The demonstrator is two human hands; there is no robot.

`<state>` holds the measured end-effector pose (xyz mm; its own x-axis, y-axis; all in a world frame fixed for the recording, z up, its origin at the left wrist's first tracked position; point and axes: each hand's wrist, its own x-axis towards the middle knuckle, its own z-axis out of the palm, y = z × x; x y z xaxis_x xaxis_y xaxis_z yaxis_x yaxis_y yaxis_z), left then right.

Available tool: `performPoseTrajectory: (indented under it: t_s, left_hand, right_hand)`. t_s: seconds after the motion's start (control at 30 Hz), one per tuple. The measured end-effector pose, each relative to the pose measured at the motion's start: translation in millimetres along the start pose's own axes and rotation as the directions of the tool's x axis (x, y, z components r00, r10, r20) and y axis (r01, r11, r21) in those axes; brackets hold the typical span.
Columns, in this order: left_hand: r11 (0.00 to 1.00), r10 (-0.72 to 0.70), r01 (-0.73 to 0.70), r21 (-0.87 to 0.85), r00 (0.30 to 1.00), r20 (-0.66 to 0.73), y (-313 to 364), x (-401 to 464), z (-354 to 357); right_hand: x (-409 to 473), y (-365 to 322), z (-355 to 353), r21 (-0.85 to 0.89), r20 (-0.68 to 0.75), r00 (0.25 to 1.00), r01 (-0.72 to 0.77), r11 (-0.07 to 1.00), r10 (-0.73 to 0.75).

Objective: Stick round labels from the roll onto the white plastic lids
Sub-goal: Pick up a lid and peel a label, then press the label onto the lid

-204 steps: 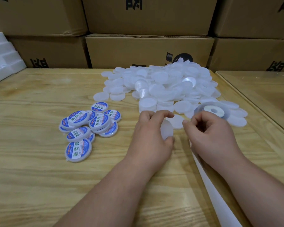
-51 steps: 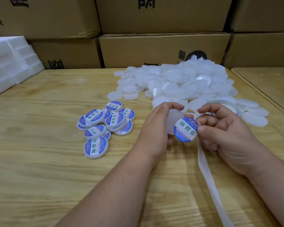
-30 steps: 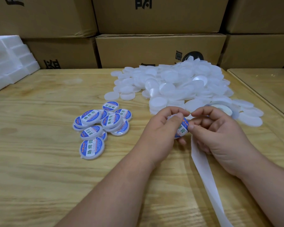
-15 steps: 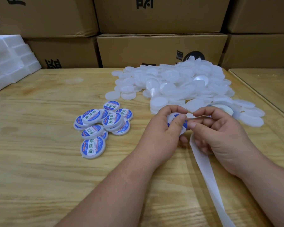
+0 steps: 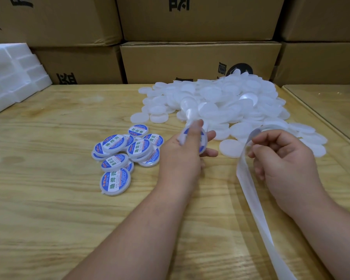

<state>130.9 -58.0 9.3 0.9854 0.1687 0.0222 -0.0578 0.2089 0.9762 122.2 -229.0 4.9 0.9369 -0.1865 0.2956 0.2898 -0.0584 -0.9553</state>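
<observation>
Left hand (image 5: 182, 156): grips one labelled lid (image 5: 196, 138), blurred, raised above mid-bench (image 5: 49, 219). Right hand (image 5: 285, 160): pinches the white backing strip (image 5: 257, 209), which trails toward the near edge. Unlabelled lids (image 5: 220, 102): heaped at the far edge. Labelled lids (image 5: 125, 154): clustered left of the left hand.

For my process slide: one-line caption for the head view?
Left hand holds a freshly labelled lid while right hand grips the backing strip.

Lit evenly and brightly from overhead, casting only soft shadows on the bench (image 5: 49, 199); bending straight lines at the wide-angle edges; blurring the moving left hand (image 5: 182, 156).
</observation>
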Motion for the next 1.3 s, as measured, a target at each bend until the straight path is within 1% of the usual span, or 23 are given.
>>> performPoseTrajectory:
  t_s: [0.1, 0.2, 0.3, 0.37, 0.43, 0.5, 0.57, 0.73, 0.83, 0.97, 1.17, 1.23, 1.3]
  left_hand:
    - [0.991, -0.059, 0.058, -0.119, 0.998, -0.007, 2, 3, -4]
    - [0.977, -0.115, 0.099, -0.190, 0.991, -0.074, 0, 7, -4]
    - [0.949, -0.151, 0.104, -0.299, 0.979, -0.138, -2, 14, -5]
    - [0.903, -0.187, 0.104, -0.416, 0.969, -0.164, -1, 17, -6]
    - [0.837, -0.239, 0.105, -0.537, 0.953, -0.186, 2, 20, -9]
    - [0.785, -0.276, 0.095, -0.612, 0.939, -0.207, 4, 21, -12]
    - [0.752, -0.297, 0.091, -0.653, 0.931, -0.213, 4, 23, -15]
    - [0.720, -0.323, 0.104, -0.686, 0.926, -0.198, 3, 26, -17]
    - [0.709, -0.309, 0.089, -0.700, 0.931, -0.194, 3, 27, -17]
    - [0.712, -0.286, 0.057, -0.700, 0.934, -0.216, 2, 26, -17]
    - [0.668, -0.336, 0.039, -0.744, 0.907, -0.254, 3, 27, -21]
    - [0.673, -0.337, 0.041, -0.738, 0.906, -0.257, 4, 26, -20]
    - [0.738, -0.303, 0.049, -0.673, 0.915, -0.265, 4, 25, -17]
  right_hand:
    - [0, 0, 2, -0.036, -0.006, 1.000, 0.008, 0.999, -0.008]
    - [1, 1, 1, -0.045, -0.005, 1.000, -0.006, 0.999, 0.006]
    - [1, 4, 0, -0.072, -0.009, 1.000, -0.006, 0.997, 0.005]
    - [1, 7, 0, -0.113, 0.009, 1.000, 0.009, 0.994, -0.008]
    - [0, 9, 2, -0.171, 0.048, 0.999, 0.032, 0.985, -0.024]
    - [-1, 10, 2, -0.211, 0.075, 0.997, 0.051, 0.976, -0.036]
    - [-1, 11, 2, -0.233, 0.094, 0.995, 0.054, 0.971, -0.033]
    - [0, 13, 3, -0.258, 0.107, 0.994, 0.026, 0.966, 0.002]
    - [0, 12, 4, -0.274, 0.126, 0.992, 0.029, 0.961, 0.006]
    - [0, 11, 5, -0.314, 0.143, 0.990, 0.041, 0.948, 0.005]
    - [-1, 9, 3, -0.342, 0.178, 0.983, 0.030, 0.939, 0.033]
    - [-2, 9, 3, -0.363, 0.186, 0.982, 0.033, 0.931, 0.038]
    - [-3, 8, 2, -0.393, 0.199, 0.979, 0.045, 0.919, 0.037]
